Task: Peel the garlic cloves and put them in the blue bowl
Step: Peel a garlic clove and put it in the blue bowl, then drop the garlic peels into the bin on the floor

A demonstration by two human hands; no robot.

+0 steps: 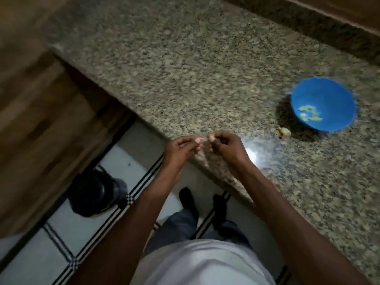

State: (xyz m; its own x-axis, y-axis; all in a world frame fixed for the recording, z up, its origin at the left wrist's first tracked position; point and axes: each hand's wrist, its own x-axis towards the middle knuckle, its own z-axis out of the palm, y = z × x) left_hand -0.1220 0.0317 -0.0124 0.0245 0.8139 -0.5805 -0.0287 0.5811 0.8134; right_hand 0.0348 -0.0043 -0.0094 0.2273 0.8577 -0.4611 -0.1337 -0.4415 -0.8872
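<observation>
The blue bowl [329, 93] stands on the granite counter [185, 68] at the right, with several pale peeled cloves [310, 113] lying in its bottom. One more clove [285, 131] lies on the counter just left of and below the bowl. Over the counter's front edge, my left hand [181, 149] and my right hand [226, 146] meet fingertip to fingertip. Both pinch a small pale garlic clove [202, 141] between them; it is blurred and mostly hidden by the fingers.
A bright light reflection [251, 156] glares on the counter beside my right wrist. A dark round bin [92, 194] stands on the tiled floor at the left, beside a wooden cabinet [37, 120]. A dark wall edge [308, 19] bounds the counter's back.
</observation>
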